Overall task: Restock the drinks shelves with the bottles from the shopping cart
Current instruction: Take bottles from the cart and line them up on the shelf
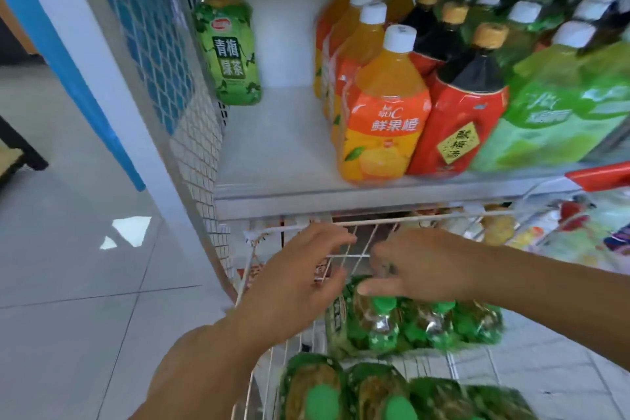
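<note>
— Where is the next one lying?

— Nearest me, at the near end of the shopping cart (266, 231), a row of green-capped bottles (344, 392) is sitting, blurred. I'm aiming past them at the top green bottle (370, 317) in the cart's middle row. It is lying straight below my right grip (421, 266), so that grip is the nearer one.

— Are you holding it?

— My right thumb is lying along its upper end and the fingers are curling over it, but I cannot tell whether they are closing on it. My left grip (300, 283) is hovering over the cart's left side, fingers spread, carrying nothing.

— Which way is it running?

— I'm judging its long axis as running along the cart, near to far, though the blur is making that unsure. It is looking like thin plastic under a glossy, crinkled green wrap, so I'm expecting it to be slick and to give a little.

— And where is it going?

— Beyond the cart's far rim, the shelf (272, 153) is showing bare white board. One upright green tea bottle (226, 51) is standing above the cart's far-left corner, and the orange juice bottles (381, 106) are standing above the middle of the rim.
</note>
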